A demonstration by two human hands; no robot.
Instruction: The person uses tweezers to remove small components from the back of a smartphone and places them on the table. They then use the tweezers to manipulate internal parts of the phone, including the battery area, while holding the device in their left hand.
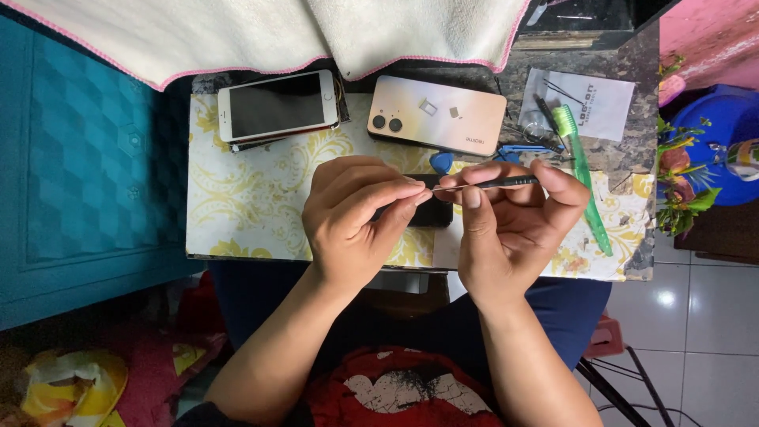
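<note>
At the centre of the frame the right hand (514, 221) pinches a thin dark tool (506, 182), its tip pointing left to the pinched fingertips of the left hand (356, 217); what they grip is too small to tell. A dark phone (431, 212) lies under them on the tabletop (237, 213). Above lie a white phone (277, 105) and a pale gold phone (435, 115); a green toothbrush (581, 170) lies right.

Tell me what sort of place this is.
Probably a small phone repair bench: two phones, a white one and a peach one lying face down, a green toothbrush, and a thin dark tool held in the right hand.
</note>
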